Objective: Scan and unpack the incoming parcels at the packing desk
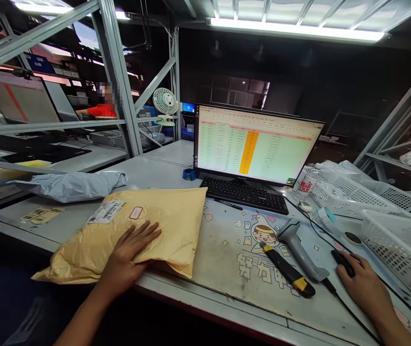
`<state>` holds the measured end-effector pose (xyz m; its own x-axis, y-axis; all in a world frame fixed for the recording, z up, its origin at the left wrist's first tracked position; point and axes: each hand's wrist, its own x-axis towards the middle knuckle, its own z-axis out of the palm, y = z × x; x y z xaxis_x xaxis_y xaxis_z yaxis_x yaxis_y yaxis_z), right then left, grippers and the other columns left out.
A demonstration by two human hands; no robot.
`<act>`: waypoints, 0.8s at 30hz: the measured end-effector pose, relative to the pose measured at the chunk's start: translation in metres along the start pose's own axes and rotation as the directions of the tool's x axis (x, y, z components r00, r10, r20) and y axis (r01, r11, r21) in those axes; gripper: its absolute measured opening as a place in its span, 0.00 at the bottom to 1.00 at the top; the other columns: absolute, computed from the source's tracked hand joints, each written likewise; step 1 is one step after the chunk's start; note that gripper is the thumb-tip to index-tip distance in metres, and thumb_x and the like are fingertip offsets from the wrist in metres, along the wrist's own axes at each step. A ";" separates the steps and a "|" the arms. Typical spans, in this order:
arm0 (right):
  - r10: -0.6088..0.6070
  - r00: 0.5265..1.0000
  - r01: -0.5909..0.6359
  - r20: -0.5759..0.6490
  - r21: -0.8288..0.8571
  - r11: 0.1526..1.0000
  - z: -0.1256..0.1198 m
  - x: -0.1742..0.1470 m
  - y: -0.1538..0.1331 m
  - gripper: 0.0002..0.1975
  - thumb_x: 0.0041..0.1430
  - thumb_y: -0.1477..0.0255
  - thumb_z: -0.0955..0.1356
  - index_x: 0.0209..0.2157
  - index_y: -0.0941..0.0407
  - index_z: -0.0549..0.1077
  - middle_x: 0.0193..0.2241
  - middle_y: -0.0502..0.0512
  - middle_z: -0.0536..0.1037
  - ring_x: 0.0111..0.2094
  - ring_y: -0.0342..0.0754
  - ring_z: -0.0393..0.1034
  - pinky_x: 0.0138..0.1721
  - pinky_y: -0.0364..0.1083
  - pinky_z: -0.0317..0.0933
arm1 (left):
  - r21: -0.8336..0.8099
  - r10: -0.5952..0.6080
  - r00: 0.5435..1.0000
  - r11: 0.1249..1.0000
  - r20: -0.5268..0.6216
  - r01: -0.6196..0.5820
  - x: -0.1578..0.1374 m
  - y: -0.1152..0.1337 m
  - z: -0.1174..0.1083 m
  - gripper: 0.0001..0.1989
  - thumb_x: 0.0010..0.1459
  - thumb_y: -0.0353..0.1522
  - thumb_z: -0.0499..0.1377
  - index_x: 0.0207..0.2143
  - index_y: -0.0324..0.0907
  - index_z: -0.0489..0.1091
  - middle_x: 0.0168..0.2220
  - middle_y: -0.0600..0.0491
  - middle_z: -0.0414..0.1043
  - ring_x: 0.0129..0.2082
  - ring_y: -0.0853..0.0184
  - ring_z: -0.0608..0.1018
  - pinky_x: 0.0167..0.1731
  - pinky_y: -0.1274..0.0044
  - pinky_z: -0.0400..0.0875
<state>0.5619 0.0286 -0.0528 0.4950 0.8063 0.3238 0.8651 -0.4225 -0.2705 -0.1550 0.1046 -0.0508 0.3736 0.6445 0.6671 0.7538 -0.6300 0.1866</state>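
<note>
My left hand (pixel 131 252) lies flat with its fingers stretched out on a yellow mailer bag (pixel 171 223) near the desk's front edge. The bag carries a white printed label (pixel 106 211) and a small red-framed sticker (pixel 136 213). On the right, my right hand (pixel 362 283) rests over a black computer mouse (pixel 343 263), fingers curved around it. Between my hands lie a grey barcode scanner (pixel 301 250) and a black-and-yellow utility knife (pixel 287 270), side by side on a cartoon desk mat (pixel 220 259).
A monitor (pixel 223 144) displays a spreadsheet behind a black keyboard (pixel 245 192) and a pen (pixel 228 204). White plastic baskets (pixel 392 245) line the right side. A grey plastic parcel (pixel 76 185) lies at left. Beyond the metal frame, a person in red (pixel 102 110) and a fan (pixel 165 101) appear.
</note>
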 end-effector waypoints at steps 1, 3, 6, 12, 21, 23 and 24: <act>-0.003 1.000 0.003 0.000 0.003 1.000 0.001 0.000 0.001 0.37 0.61 0.48 0.57 0.61 0.52 0.77 0.63 0.62 0.72 0.54 0.67 0.75 0.49 0.61 0.73 | 0.000 -0.001 1.000 1.000 0.000 0.001 0.000 0.000 0.000 0.34 0.71 0.54 0.58 0.74 0.55 0.59 0.72 0.52 0.63 0.74 0.55 0.62 0.75 0.62 0.46; -0.012 1.000 0.013 -0.027 0.017 1.000 0.003 0.000 0.002 0.37 0.61 0.48 0.57 0.61 0.54 0.77 0.62 0.64 0.72 0.55 0.67 0.75 0.53 0.61 0.72 | 0.000 -0.004 1.000 1.000 -0.001 0.004 0.000 0.000 0.000 0.34 0.71 0.53 0.58 0.74 0.55 0.60 0.72 0.52 0.63 0.74 0.55 0.63 0.75 0.61 0.47; -0.024 0.997 0.026 -0.071 0.020 0.999 0.006 0.000 0.004 0.37 0.61 0.49 0.57 0.60 0.54 0.78 0.61 0.64 0.73 0.55 0.67 0.75 0.54 0.61 0.71 | -0.002 -0.009 1.000 1.000 0.002 0.009 0.000 0.001 -0.001 0.34 0.71 0.53 0.58 0.74 0.55 0.60 0.72 0.51 0.63 0.74 0.54 0.63 0.75 0.60 0.48; -0.028 0.999 0.028 -0.045 -0.005 1.000 0.003 -0.002 0.003 0.36 0.61 0.49 0.58 0.61 0.51 0.77 0.61 0.63 0.73 0.53 0.67 0.76 0.49 0.61 0.73 | -0.006 -0.005 1.000 1.000 0.000 0.005 0.000 0.001 -0.001 0.34 0.71 0.53 0.58 0.74 0.55 0.59 0.72 0.52 0.63 0.74 0.55 0.62 0.76 0.61 0.46; 0.002 1.000 -0.002 -0.027 -0.002 1.000 0.003 -0.002 0.005 0.37 0.62 0.48 0.57 0.62 0.51 0.77 0.63 0.61 0.72 0.52 0.65 0.76 0.42 0.57 0.74 | -0.018 -0.018 1.000 1.000 0.006 0.019 0.000 0.000 0.000 0.34 0.70 0.53 0.59 0.74 0.56 0.60 0.72 0.51 0.63 0.74 0.54 0.63 0.75 0.60 0.47; 0.006 1.000 -0.006 -0.013 -0.013 1.000 0.002 -0.003 0.003 0.37 0.63 0.48 0.56 0.62 0.52 0.77 0.64 0.62 0.71 0.52 0.65 0.76 0.41 0.57 0.73 | -0.022 -0.016 1.000 1.000 0.002 0.017 0.000 0.000 0.000 0.35 0.70 0.54 0.59 0.74 0.56 0.60 0.72 0.51 0.63 0.74 0.54 0.63 0.75 0.60 0.47; 0.007 1.000 -0.007 -0.007 -0.017 1.000 0.002 -0.003 0.003 0.38 0.63 0.48 0.56 0.62 0.52 0.77 0.64 0.62 0.71 0.52 0.65 0.76 0.40 0.57 0.73 | -0.025 -0.018 1.000 1.000 0.000 0.018 0.000 0.000 0.000 0.35 0.70 0.54 0.59 0.74 0.56 0.60 0.72 0.51 0.63 0.74 0.54 0.63 0.75 0.60 0.47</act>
<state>0.5628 0.0258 -0.0559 0.5014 0.8003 0.3287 0.8629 -0.4351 -0.2570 -0.1547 0.1048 -0.0509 0.3597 0.6561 0.6634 0.7468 -0.6287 0.2169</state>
